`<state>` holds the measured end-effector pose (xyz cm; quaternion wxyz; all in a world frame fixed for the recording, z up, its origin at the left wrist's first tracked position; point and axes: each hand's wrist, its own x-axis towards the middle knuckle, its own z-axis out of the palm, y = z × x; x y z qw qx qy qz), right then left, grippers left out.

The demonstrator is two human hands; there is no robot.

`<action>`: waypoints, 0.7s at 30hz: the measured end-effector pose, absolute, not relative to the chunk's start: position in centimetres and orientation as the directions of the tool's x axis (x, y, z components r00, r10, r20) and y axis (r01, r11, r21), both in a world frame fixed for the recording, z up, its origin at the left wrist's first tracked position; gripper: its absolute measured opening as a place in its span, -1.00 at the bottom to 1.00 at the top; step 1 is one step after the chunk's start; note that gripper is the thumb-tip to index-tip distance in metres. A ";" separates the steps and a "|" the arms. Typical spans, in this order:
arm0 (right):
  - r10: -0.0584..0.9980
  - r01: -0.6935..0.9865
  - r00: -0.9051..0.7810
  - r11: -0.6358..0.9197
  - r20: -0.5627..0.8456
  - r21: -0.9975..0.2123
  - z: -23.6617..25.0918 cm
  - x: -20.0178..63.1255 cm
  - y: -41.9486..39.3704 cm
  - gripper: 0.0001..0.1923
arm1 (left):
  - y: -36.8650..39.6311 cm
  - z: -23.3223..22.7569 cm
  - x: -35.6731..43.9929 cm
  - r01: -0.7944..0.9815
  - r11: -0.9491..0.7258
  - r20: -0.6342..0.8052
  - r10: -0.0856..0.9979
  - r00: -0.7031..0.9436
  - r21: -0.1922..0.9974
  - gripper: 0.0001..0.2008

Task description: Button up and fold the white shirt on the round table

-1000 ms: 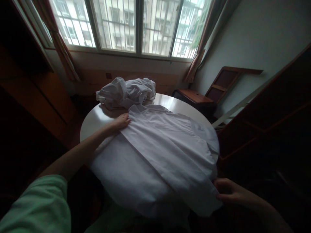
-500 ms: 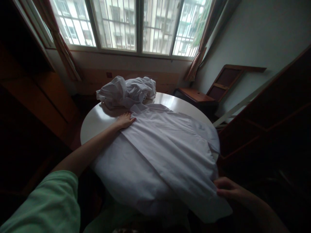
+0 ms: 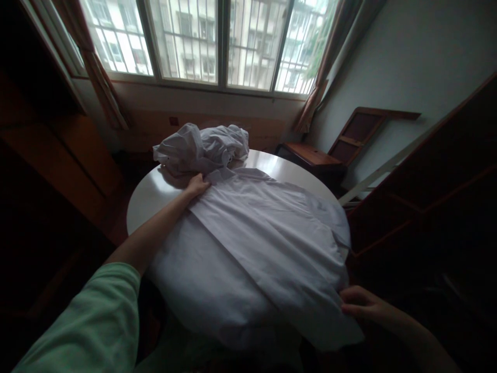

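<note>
Shirt [image 3: 256, 233] spread flat on round table [image 3: 147, 194]. Crumpled garment pile [image 3: 202, 147] behind shirt, on table's far edge. Window [image 3: 205, 41] behind table; wooden chair [image 3: 334, 150] right of table.

A round white table [image 3: 149, 194] carries two lots of cloth. A white shirt [image 3: 256, 243] lies spread flat over most of its top, its near hem hanging over the near edge. At the far edge sits a crumpled heap of white fabric [image 3: 202, 147], touching the shirt's collar end.
</note>
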<state>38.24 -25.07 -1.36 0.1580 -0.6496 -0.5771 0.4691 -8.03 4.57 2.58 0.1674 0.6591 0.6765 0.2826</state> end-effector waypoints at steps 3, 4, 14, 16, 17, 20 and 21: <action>0.901 0.593 -0.024 -0.336 -0.434 -0.731 -1.7 38.7 -25.0 -0.42 | 4.6 3.6 -9.2 0.508 0.041 -0.039 0.999 -0.014 0.860 -0.69; 0.902 0.590 -0.017 -0.340 -0.432 -0.732 -1.8 38.8 -24.9 -0.41 | 4.5 3.8 -9.4 0.417 0.049 -0.054 0.999 0.001 0.908 -0.70; 0.904 0.572 0.028 -0.364 -0.427 -0.735 -2.5 39.6 -24.8 -0.41 | 3.3 3.3 -9.0 0.177 0.084 -0.061 0.989 -0.131 0.981 -0.72; 0.906 0.578 0.033 -0.362 -0.423 -0.731 -2.2 39.6 -24.8 -0.41 | 2.9 3.3 -9.6 0.182 0.114 -0.099 0.991 -0.090 0.977 -0.75; 0.907 0.585 0.032 -0.357 -0.419 -0.728 -2.1 39.5 -24.8 -0.41 | 2.8 3.3 -9.9 0.191 0.108 -0.091 0.991 -0.096 0.976 -0.76; 0.910 0.615 0.004 -0.329 -0.414 -0.717 -1.6 39.2 -24.7 -0.42 | 2.6 2.9 -10.4 0.235 0.052 -0.011 0.985 -0.174 0.971 -0.77; 0.910 0.622 -0.003 -0.323 -0.415 -0.713 -1.5 39.1 -24.7 -0.42 | 2.7 2.7 -10.5 0.254 0.038 0.014 0.980 -0.198 0.966 -0.78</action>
